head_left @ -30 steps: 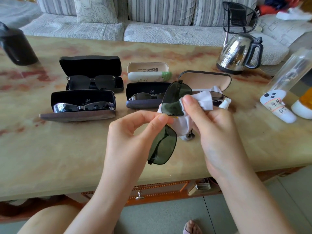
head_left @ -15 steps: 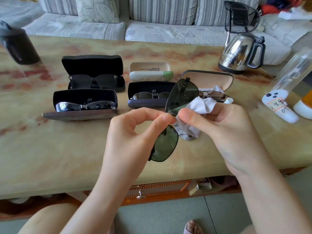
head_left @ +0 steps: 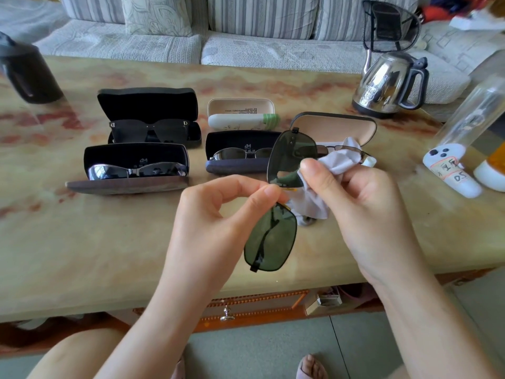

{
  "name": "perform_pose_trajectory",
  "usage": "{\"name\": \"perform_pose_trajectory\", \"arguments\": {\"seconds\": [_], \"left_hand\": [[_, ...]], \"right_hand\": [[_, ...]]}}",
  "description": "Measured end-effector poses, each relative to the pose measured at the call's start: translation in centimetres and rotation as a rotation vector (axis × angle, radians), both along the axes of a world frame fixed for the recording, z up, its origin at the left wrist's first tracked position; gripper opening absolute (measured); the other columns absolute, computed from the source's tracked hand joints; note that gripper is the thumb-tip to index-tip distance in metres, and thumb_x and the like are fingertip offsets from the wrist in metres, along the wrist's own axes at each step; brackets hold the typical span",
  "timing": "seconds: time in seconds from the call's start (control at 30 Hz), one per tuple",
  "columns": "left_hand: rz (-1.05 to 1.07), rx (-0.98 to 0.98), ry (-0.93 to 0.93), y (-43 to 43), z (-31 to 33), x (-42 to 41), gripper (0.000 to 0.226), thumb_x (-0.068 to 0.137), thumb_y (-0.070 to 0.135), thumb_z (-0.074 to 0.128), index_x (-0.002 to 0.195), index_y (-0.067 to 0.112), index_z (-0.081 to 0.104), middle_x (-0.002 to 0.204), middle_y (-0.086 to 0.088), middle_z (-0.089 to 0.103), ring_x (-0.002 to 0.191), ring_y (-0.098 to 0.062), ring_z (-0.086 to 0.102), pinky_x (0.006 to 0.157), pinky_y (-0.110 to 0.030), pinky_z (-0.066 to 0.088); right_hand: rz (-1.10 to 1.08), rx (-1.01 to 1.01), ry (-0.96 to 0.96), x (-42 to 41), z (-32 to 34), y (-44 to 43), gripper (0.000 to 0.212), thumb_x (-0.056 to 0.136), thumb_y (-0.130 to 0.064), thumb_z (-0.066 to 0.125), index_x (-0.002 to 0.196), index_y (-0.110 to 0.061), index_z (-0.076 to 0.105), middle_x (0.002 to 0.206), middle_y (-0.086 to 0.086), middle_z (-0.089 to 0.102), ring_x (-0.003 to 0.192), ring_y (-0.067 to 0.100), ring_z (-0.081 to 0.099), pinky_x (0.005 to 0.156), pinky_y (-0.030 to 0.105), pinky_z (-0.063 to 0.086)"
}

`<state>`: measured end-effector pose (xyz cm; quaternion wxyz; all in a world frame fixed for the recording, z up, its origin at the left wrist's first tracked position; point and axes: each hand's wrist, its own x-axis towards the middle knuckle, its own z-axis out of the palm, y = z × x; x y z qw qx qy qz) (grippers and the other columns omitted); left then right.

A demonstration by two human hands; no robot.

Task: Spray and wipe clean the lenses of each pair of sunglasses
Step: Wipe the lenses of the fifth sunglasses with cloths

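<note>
Closest in, the person's left hand (head_left: 218, 228) pinches a pair of green-lensed, thin metal-framed sunglasses (head_left: 270, 239) at the bridge between thumb and forefinger. It holds them on end just above the marbled beige stone table (head_left: 95, 242), one lens low, the other up top. The right hand (head_left: 363, 212) has its fingers curled round a crumpled pale grey cleaning cloth (head_left: 311, 201), thumb pressing it onto the upper lens. Versus half a second ago, that thumb has slid up the lens from down near the bridge, while the left hand's pinch hasn't budged. Behind sit open cases. A dark case (head_left: 136, 157) holds silver wraparound shades (head_left: 136, 170) and a navy case (head_left: 235, 140) holds thin-rimmed shades (head_left: 237, 154); both lids carry a logo that reads something like "4M". Further back, a black hard case (head_left: 147, 102) holds chunky black sunglasses (head_left: 149, 129) with a "D" at each corner. Next along are a cream case (head_left: 240, 106), print too tiny to read, and a tan-lined case (head_left: 336, 128). Off right, a white bottle (head_left: 451, 173) has a handwritten label, maybe "DS". Farthest are a steel kettle (head_left: 388, 80) and a striped grey sofa (head_left: 259, 17).
</note>
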<state>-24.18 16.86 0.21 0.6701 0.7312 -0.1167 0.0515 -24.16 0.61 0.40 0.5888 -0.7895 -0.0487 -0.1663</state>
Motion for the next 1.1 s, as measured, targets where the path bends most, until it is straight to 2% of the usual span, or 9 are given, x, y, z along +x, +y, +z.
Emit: {"name": "perform_pose_trajectory", "arguments": {"seconds": [0.1,0.23,0.33,0.4,0.53,0.8,0.9,0.97,1.1], "left_hand": [[0.019,-0.003,-0.001,0.0,-0.1,0.1,0.014,0.079,0.036,0.067,0.074,0.026,0.076,0.078,0.010,0.075,0.079,-0.005,0.070,0.078,-0.026,0.050],[0.039,0.004,0.000,0.2,-0.1,0.2,0.016,0.077,0.037,0.067,0.074,0.025,0.076,0.076,0.009,0.075,0.076,-0.006,0.070,0.076,-0.028,0.051],[0.033,0.026,-0.009,0.3,0.0,0.2,0.015,0.079,0.037,0.067,0.075,0.027,0.077,0.076,0.010,0.074,0.076,-0.005,0.069,0.078,-0.029,0.051],[0.025,0.026,-0.006,0.3,0.0,0.2,0.014,0.079,0.037,0.066,0.075,0.028,0.077,0.077,0.011,0.074,0.078,-0.005,0.069,0.080,-0.029,0.051],[-0.010,0.028,0.001,0.2,0.1,0.1,0.015,0.079,0.037,0.066,0.075,0.026,0.077,0.080,0.011,0.075,0.082,-0.005,0.070,0.083,-0.030,0.052],[-0.021,0.049,0.019,0.2,0.2,0.2,0.015,0.079,0.038,0.065,0.077,0.028,0.076,0.082,0.010,0.075,0.084,-0.007,0.070,0.088,-0.038,0.053],[-0.034,0.047,0.039,0.4,0.2,0.3,0.016,0.079,0.039,0.063,0.074,0.029,0.074,0.079,0.011,0.074,0.079,-0.005,0.068,0.082,-0.030,0.053],[-0.056,0.031,0.055,0.8,0.3,0.4,0.016,0.084,0.035,0.066,0.071,0.027,0.073,0.074,0.011,0.072,0.071,-0.001,0.064,0.073,-0.016,0.050],[-0.090,0.020,0.064,1.7,0.5,0.8,0.019,0.089,0.030,0.064,0.072,0.023,0.071,0.078,0.011,0.074,0.072,0.000,0.064,0.066,-0.009,0.047]], "right_hand": [[0.032,0.032,0.009,0.0,-0.1,0.2,0.037,0.082,-0.038,0.070,0.063,-0.007,0.063,0.056,0.017,0.055,0.059,0.029,0.057,0.066,0.036,0.045],[0.102,0.112,-0.005,-0.3,0.1,0.6,0.012,0.076,-0.030,0.075,0.068,-0.021,0.074,0.072,-0.002,0.074,0.077,0.017,0.073,0.073,0.035,0.055],[0.074,0.095,-0.052,-0.1,0.2,0.6,0.029,0.083,-0.031,0.067,0.066,-0.008,0.072,0.063,0.009,0.069,0.064,0.012,0.066,0.072,0.022,0.052],[0.018,0.046,-0.081,-0.1,0.2,0.6,0.050,0.088,-0.035,0.060,0.068,0.012,0.064,0.061,0.026,0.062,0.056,0.027,0.057,0.063,0.019,0.045],[-0.109,0.018,-0.094,0.0,0.0,0.6,0.058,0.092,-0.033,0.055,0.052,0.008,0.047,0.040,-0.005,0.042,0.041,0.005,0.040,0.052,0.010,0.032],[-0.138,0.026,-0.065,0.4,-0.1,0.9,0.056,0.098,-0.031,0.055,0.050,-0.005,0.043,0.036,-0.014,0.036,0.040,0.001,0.043,0.085,0.024,0.029],[-0.218,0.114,-0.018,1.3,0.0,0.1,0.054,0.098,-0.028,0.056,0.051,-0.005,0.044,0.039,-0.012,0.035,0.036,0.001,0.037,0.052,0.010,0.034],[-0.253,0.132,-0.004,1.7,0.1,-1.0,0.053,0.097,-0.031,0.057,0.052,-0.008,0.041,0.043,-0.013,0.036,0.044,0.001,0.035,0.048,0.014,0.032],[-0.123,0.170,0.061,1.8,0.1,-2.1,0.060,0.086,-0.051,0.057,0.079,0.008,0.056,0.073,0.013,0.053,0.074,0.018,0.051,0.075,0.038,0.044]]}}
